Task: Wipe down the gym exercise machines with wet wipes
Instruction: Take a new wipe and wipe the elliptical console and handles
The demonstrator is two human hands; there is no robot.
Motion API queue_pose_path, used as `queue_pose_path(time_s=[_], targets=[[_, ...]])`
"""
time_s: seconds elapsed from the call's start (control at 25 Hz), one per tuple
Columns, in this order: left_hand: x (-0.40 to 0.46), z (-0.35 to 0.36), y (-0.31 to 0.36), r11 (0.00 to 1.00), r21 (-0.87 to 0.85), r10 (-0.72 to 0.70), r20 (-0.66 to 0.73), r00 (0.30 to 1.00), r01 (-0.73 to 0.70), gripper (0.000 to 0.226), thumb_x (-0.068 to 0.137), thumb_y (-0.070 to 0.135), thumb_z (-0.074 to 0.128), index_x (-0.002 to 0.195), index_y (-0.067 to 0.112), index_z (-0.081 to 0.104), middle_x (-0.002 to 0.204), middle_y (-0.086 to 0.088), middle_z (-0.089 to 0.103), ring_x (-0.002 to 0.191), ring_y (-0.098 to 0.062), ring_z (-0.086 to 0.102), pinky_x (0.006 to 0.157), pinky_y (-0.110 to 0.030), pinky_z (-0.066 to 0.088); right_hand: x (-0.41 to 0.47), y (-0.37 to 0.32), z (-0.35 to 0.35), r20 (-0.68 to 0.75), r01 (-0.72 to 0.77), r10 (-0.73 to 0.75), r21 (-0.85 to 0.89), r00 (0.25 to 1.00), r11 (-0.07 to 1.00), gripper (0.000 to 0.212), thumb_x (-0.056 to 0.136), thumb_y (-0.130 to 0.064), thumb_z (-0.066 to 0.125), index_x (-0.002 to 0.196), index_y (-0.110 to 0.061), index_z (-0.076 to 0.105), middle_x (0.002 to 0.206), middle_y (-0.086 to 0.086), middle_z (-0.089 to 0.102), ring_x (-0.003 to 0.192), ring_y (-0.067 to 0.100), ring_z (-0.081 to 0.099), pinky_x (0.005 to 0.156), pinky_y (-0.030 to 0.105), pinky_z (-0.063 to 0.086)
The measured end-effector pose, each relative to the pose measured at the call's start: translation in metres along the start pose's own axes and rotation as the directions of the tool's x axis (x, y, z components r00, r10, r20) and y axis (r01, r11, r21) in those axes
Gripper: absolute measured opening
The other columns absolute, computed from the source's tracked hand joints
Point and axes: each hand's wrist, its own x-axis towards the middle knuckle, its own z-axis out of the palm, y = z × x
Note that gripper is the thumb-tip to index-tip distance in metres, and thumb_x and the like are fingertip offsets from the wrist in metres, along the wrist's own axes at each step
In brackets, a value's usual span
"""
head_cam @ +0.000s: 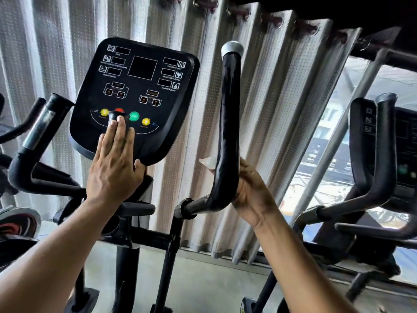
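Open air separated the black rounded-square plastic console [135, 96] from the black padded upright handlebar [229, 123] just right of it. The left hand [114, 168] lay flat on the console's lower edge, fingers straight and together. The right hand [250, 193] curled round the handlebar's bend, pressing a white wet wipe [208, 162] against it.

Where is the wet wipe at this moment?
In the head view, the wet wipe is right of centre, held by the right hand against the black handlebar, to the right of the console.
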Motion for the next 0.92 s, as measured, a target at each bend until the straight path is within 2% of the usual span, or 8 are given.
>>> queue_pose_path(time_s=[0.08, 0.16, 0.28, 0.52, 0.64, 0.76, 0.84, 0.92], targets=[[-0.001, 0.0, 0.001, 1.0, -0.001, -0.002, 0.008, 1.0, 0.002, 0.08, 0.087, 0.022, 0.055, 0.16, 0.0, 0.029, 0.174, -0.015, 0.004, 0.161, -0.026, -0.001, 0.128, -0.053, 0.018, -0.005, 0.011, 0.009, 0.009, 0.003, -0.003, 0.041, 1.0, 0.999, 0.048, 0.08, -0.018, 0.082, 0.123, 0.0, 0.069, 0.123, 0.02, 0.07, 0.113, 0.029, 0.069, 0.09, 0.029, 0.059], [-0.001, -0.001, 0.001, 1.0, 0.001, -0.006, 0.009, 1.0, 0.006, 0.083, 0.085, 0.015, 0.064, 0.159, 0.0, 0.03, 0.174, -0.015, 0.005, 0.161, -0.026, 0.001, 0.128, -0.053, 0.019, -0.006, 0.008, 0.006, 0.03, -0.005, 0.004, 0.034, 1.0, 0.999, 0.03, 0.088, -0.005, 0.071, 0.118, -0.003, 0.071, 0.116, 0.019, 0.072, 0.101, 0.024, 0.072, 0.081, 0.026, 0.06], [0.0, 0.0, 0.0, 1.0, 0.02, 0.006, 0.005, 1.0, -0.006, 0.084, 0.083, 0.012, 0.068, 0.158, -0.001, 0.032, 0.174, -0.016, 0.006, 0.161, -0.027, 0.001, 0.128, -0.053, 0.02, -0.007, 0.001, -0.005, 0.049, -0.018, 0.018, -0.001, 0.999, 1.0, 0.051, 0.081, -0.011, 0.083, 0.125, 0.0, 0.059, 0.098, 0.014, 0.064, 0.084, 0.022, 0.066, 0.081, 0.034, 0.057], [0.0, 0.003, -0.001, 1.0, 0.015, 0.013, -0.008, 1.0, -0.013, 0.081, 0.081, 0.009, 0.069, 0.156, 0.002, 0.039, 0.173, -0.016, 0.009, 0.161, -0.028, 0.005, 0.126, -0.056, 0.024, 0.005, -0.008, 0.02, -0.099, -0.067, 0.075, 0.08, 0.992, 0.995, 0.062, 0.073, -0.022, 0.087, 0.125, 0.004, 0.064, 0.11, 0.021, 0.074, 0.098, 0.026, 0.062, 0.072, 0.023, 0.051], [0.001, 0.001, 0.0, 1.0, 0.006, 0.002, 0.001, 1.0, -0.002, 0.081, 0.082, 0.009, 0.07, 0.156, 0.003, 0.039, 0.173, -0.015, 0.01, 0.161, -0.028, 0.005, 0.127, -0.055, 0.023, 0.037, -0.033, 0.035, -0.258, -0.017, 0.065, 0.182, 0.964, 0.983, 0.045, 0.084, -0.013, 0.074, 0.124, 0.006, 0.066, 0.109, 0.017, 0.074, 0.094, 0.023, 0.068, 0.092, 0.025, 0.052], [0.0, 0.002, -0.001, 1.0, 0.006, 0.013, 0.004, 1.0, -0.013, 0.082, 0.081, 0.008, 0.071, 0.156, 0.001, 0.039, 0.173, -0.017, 0.012, 0.161, -0.03, 0.008, 0.125, -0.057, 0.027, 0.086, -0.063, 0.042, -0.419, 0.095, 0.026, 0.265, 0.908, 0.959, 0.044, 0.099, -0.012, 0.06, 0.138, 0.008, 0.055, 0.126, 0.022, 0.061, 0.118, 0.029, 0.059, 0.107, 0.03, 0.048], [0.001, 0.002, -0.001, 1.0, 0.005, 0.014, -0.005, 1.0, -0.014, 0.081, 0.08, 0.007, 0.072, 0.155, 0.001, 0.04, 0.172, -0.017, 0.013, 0.161, -0.03, 0.009, 0.124, -0.058, 0.028, 0.105, -0.076, 0.043, -0.443, 0.163, -0.011, 0.308, 0.897, 0.937, 0.036, 0.1, -0.018, 0.057, 0.124, 0.008, 0.064, 0.13, 0.025, 0.062, 0.122, 0.035, 0.06, 0.117, 0.043, 0.04], [0.001, 0.003, -0.001, 1.0, 0.007, 0.02, 0.001, 1.0, -0.02, 0.081, 0.08, 0.007, 0.073, 0.154, 0.001, 0.041, 0.172, -0.018, 0.014, 0.161, -0.03, 0.009, 0.124, -0.058, 0.027, 0.098, -0.074, 0.045, -0.407, 0.171, -0.022, 0.333, 0.913, 0.927, 0.031, 0.102, -0.025, 0.052, 0.105, 0.001, 0.069, 0.112, 0.02, 0.068, 0.109, 0.034, 0.066, 0.116, 0.05, 0.041]])
